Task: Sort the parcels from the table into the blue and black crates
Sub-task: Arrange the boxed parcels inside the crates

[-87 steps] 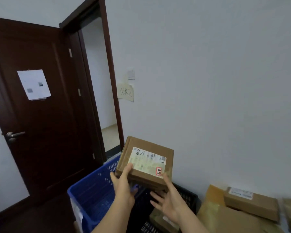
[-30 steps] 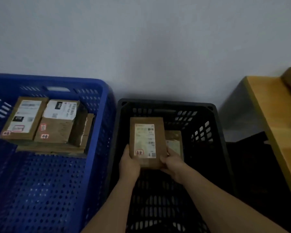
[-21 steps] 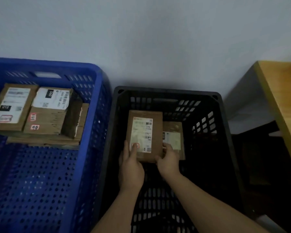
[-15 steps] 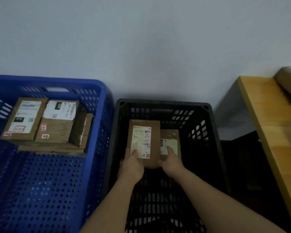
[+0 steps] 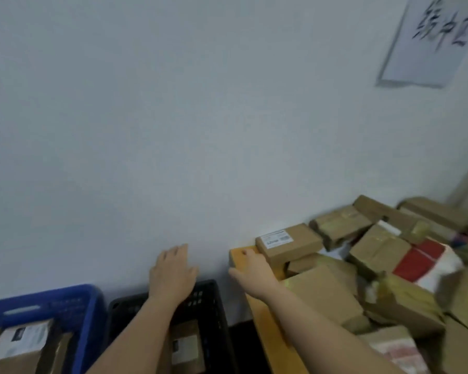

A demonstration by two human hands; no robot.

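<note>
Blue crate [image 5: 65, 295]: labelled parcels [image 5: 19, 344]. Black crate [image 5: 208, 290]: one parcel [image 5: 185, 346]. Left hand [image 5: 172, 273] grip apart, empty; right hand [image 5: 251, 273] grip apart, on counter [image 5: 265, 336].

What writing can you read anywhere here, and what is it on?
Wall sign: three handwritten Chinese characters, too blurred by motion to quote with confidence.
White label on the small box at the table corner: print too small to read.
Labels on parcels in the blue crate and black crate: blurred, unreadable.
Red and white parcel: no legible text.

two crates [image 5: 92, 300], two hands [image 5: 173, 273]
</note>
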